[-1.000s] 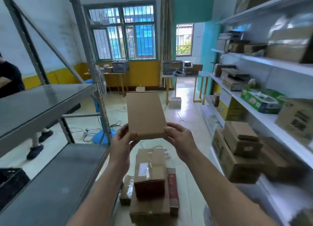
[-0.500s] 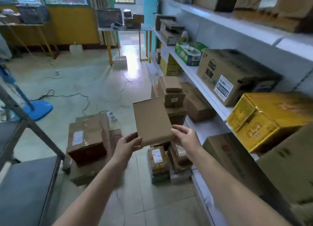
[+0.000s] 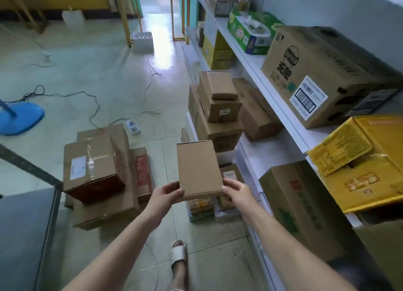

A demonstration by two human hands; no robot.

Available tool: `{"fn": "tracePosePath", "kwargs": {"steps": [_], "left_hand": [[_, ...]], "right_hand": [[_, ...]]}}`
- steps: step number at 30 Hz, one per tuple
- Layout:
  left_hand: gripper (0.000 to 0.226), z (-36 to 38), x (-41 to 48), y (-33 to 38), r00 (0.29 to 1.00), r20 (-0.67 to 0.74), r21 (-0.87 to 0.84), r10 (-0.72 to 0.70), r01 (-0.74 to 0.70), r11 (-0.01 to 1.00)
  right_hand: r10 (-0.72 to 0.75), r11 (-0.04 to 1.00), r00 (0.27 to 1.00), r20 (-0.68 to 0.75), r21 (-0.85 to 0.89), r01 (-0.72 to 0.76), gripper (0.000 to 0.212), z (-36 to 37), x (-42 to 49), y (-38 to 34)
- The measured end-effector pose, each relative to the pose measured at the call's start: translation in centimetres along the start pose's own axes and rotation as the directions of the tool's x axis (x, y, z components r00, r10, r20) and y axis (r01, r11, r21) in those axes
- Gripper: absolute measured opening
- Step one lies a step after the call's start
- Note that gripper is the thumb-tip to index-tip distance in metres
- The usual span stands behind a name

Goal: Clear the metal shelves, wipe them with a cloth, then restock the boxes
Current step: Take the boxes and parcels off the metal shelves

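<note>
The grey metal shelf (image 3: 24, 236) sits bare at my left, floor boxes (image 3: 96, 170) beside it. My left hand (image 3: 166, 195) and right hand (image 3: 236, 193) pinch a flat carton (image 3: 198, 168) by its near corners above the floor; I reckon so shallow a grip could let it tip forward and drop.

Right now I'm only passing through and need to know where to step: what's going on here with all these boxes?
A person holds a small flat cardboard box by its near corners, left hand and right hand, above the floor. Below it, taped boxes sit stacked on the tiles, and more boxes are piled beside the white shelves. The grey metal shelf at the left edge shows nothing on the part in view.
</note>
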State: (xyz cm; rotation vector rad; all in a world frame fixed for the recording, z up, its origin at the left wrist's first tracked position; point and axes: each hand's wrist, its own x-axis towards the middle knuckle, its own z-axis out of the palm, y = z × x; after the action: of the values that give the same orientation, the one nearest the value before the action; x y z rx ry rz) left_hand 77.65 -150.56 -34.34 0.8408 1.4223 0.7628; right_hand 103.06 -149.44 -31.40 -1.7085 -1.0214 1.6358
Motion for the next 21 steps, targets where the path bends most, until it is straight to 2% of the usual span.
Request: {"fn": "tracePosePath", "kwargs": {"steps": [4,11,15,17,21], "left_hand": [[0.028,-0.9,6.2,-0.6,0.996,0.047,0.028,-0.079,0.077,0.997],[0.031,-2.2,16.7,-4.0,0.976,0.045,0.133,-0.215,0.207,0.969],[0.043,-1.3,21.6,-9.5,0.972,0.036,0.253,-0.234,0.217,0.943],[0.039,-0.2,25.1,-15.0,0.971,0.031,0.301,-0.236,0.216,0.929],[0.034,2.3,30.3,-25.6,0.948,-0.042,0.311,-0.315,0.312,0.898]], "right_hand": [[0.105,0.994,0.994,-0.022,-0.007,-0.106,0.044,1.2,5.7,0.6],[0.195,0.974,0.977,-0.09,-0.099,-0.204,0.045,3.2,16.4,4.5],[0.272,0.943,0.959,-0.079,-0.178,-0.282,0.044,4.6,21.5,11.0],[0.316,0.923,0.947,-0.055,-0.215,-0.32,0.046,5.0,25.5,15.8],[0.393,0.883,0.919,-0.044,-0.262,-0.39,0.048,5.4,32.7,24.6]]}}
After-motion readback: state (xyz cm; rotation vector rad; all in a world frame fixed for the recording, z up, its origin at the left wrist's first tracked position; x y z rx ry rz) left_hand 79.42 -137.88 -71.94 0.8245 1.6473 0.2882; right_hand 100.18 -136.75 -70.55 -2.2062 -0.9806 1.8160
